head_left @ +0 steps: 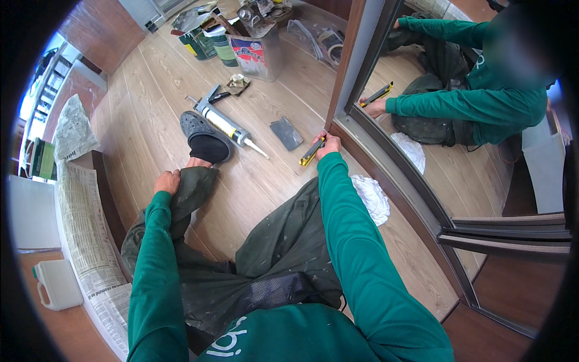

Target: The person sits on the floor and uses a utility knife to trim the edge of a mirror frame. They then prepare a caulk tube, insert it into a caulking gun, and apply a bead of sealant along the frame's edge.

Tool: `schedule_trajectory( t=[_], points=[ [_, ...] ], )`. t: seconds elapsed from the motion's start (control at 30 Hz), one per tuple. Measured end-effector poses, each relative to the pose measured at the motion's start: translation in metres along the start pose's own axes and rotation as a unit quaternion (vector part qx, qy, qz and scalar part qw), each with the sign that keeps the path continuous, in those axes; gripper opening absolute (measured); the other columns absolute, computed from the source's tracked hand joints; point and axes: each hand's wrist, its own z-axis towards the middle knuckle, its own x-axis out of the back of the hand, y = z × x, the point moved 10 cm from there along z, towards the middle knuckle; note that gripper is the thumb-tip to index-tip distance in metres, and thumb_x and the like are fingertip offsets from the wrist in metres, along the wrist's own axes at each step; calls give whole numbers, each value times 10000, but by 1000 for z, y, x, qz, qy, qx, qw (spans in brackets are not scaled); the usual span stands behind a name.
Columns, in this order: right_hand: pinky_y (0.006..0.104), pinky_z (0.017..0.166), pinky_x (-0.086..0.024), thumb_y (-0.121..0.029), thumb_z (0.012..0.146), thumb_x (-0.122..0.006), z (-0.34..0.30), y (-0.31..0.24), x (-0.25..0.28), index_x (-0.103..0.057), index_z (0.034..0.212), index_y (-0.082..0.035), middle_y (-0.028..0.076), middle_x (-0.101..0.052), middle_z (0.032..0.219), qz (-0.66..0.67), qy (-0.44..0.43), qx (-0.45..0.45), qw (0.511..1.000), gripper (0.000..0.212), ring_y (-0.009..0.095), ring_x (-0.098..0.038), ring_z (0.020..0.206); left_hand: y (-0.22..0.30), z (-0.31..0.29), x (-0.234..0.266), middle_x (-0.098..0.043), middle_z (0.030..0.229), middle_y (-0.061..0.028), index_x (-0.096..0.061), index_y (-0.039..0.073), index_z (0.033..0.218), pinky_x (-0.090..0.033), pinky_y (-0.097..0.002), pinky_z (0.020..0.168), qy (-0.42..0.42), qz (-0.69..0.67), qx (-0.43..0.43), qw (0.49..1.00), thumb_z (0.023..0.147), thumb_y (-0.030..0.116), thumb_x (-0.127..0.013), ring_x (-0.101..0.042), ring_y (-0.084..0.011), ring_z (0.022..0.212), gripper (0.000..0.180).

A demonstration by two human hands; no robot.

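My right hand (329,146) is closed round a yellow and black utility knife (312,152), low beside the bottom frame (362,136) of a mirrored sliding door. My left hand (167,182) rests on my trouser leg at the left shin, its fingers bent over the dark cloth; whether they grip it is hard to tell. On the wood floor ahead lies a caulking gun (223,123) with a white cartridge, its nozzle pointing toward me. Between it and the knife is a grey flat sheet (286,133), perhaps sandpaper. A crumpled white cloth (370,199) lies beside my right forearm.
Paint cans (222,49) and a square metal tin (256,57) stand far ahead, with a tape roll (332,47) to their right. Newspaper (87,223) covers a ledge at left, near a white jug (57,285). The mirror (434,72) rises close on my right.
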Motion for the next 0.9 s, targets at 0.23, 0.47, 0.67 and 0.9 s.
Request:
schedule_trajectory(
  t=[0.23, 0.47, 0.67, 0.9],
  points=[
    [358, 575, -465, -234, 1020, -420, -13, 1, -4, -555, 909, -75, 24, -561, 717, -15, -2, -8, 1000, 237, 192, -548, 616, 1, -5, 6, -625, 1144, -365, -660, -122, 1078, -458, -505, 1002, -5, -15, 22, 1000, 957, 484, -416, -606, -478, 1130, 664],
    [304, 514, -449, -251, 1015, -411, -26, 0, -11, -545, 877, -87, -3, -549, 700, -44, -1, -3, 999, 252, 151, -526, 592, -7, 8, -7, -626, 1144, -366, -659, -120, 1081, -459, -506, 1000, -4, 1, 5, 1000, 957, 480, -413, -606, -477, 1132, 661],
    [394, 588, -455, -229, 982, -471, -29, -6, -8, -578, 909, -72, 41, -573, 726, -72, 10, 36, 997, 203, 221, -557, 632, -11, 15, -14, -624, 1146, -368, -653, -121, 1091, -458, -511, 1002, -7, 4, -7, 1000, 961, 475, -407, -607, -477, 1131, 657],
    [409, 572, -453, -269, 959, -511, -29, -9, -8, -577, 864, -89, 41, -570, 705, -94, 20, 56, 994, 214, 228, -553, 600, -10, 14, -13, -628, 1139, -364, -658, -121, 1070, -458, -512, 999, 0, 13, -4, 1000, 960, 476, -400, -608, -478, 1127, 660]
  ],
)
